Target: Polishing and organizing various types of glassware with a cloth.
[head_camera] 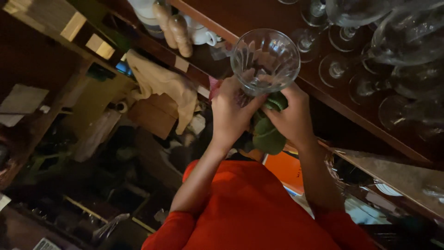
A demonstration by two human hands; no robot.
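Dim wooden bar shelf (pixel 259 18) up far, and your left hand (pixel 231 113) and right hand (pixel 292 115) both clamp a clear ribbed glass (pixel 265 60) in the middle; its stem's buried in green cloth (pixel 268 134).

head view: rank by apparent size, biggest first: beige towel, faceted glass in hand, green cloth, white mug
1. beige towel
2. faceted glass, nearer the camera, so unsure against the towel
3. green cloth, partly hidden
4. white mug

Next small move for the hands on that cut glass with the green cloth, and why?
Probably turn the cut glass a little in the left hand so the green cloth under the right hand meets a fresh part of the base. Both hands grip low, the cloth is bunched below the bowl, and the bowl itself is uncovered.
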